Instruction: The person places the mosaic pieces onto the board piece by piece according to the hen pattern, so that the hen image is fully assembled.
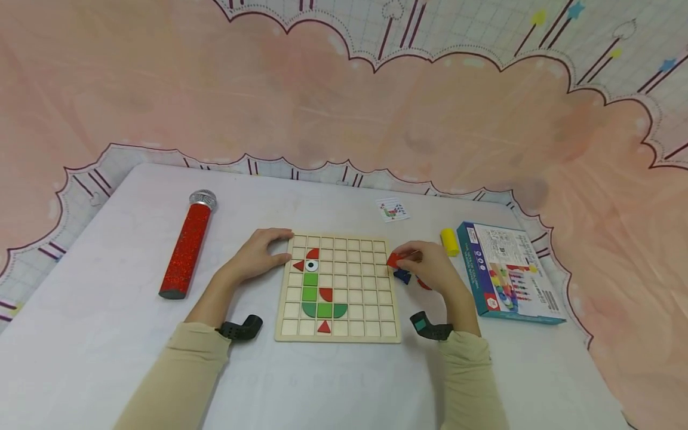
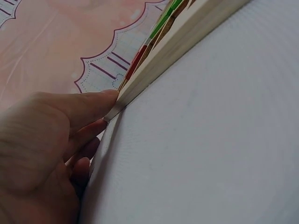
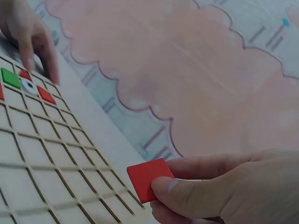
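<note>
Hands work at a wooden grid board (image 1: 338,286) lying on the white tabletop (image 1: 107,334). I judge the step in hand as carrying a tile to the board. My right hand (image 1: 432,266) pinches a red square tile (image 3: 148,178) between thumb and fingers, lifted just off the board's far right corner. My left hand (image 1: 258,255) rests on the board's far left corner, fingers curled loosely over the edge, steadying it. Red, green and white tiles already form a figure in the board's left columns. The next move, as I judge it, calls for lowering the tile flat into one empty cell. A few loose tiles lie under my right hand. A red glitter microphone (image 1: 188,248) lies to the left, a blue box (image 1: 510,272) to the right.
</note>
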A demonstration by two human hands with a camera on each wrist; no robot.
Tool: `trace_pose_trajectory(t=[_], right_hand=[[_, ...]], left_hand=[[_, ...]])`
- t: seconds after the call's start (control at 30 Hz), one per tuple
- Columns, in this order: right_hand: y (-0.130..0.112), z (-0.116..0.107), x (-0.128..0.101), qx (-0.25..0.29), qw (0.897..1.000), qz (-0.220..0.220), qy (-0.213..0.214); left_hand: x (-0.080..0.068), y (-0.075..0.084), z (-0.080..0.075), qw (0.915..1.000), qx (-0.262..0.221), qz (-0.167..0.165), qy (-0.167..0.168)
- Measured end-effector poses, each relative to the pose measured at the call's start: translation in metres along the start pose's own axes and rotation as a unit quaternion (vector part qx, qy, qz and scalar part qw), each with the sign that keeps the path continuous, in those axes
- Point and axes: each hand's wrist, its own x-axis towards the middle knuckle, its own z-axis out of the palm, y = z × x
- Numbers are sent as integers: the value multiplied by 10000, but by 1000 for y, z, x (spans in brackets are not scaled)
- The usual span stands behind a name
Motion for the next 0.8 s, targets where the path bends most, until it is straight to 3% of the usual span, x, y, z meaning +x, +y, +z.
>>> trace_pose_trajectory(t=[0.3, 0.53, 0.8], right_hand=[[-33, 34, 5, 246, 9974, -364, -575], [-47, 61, 7, 7, 9924, -533, -1105], [-51, 72, 5, -175, 9898, -812, -1158]], left_hand=[[0, -1, 0, 10000, 20, 52, 15], [0, -2, -1, 10000, -6, 77, 13], [0, -1, 0, 10000, -36, 61, 13]])
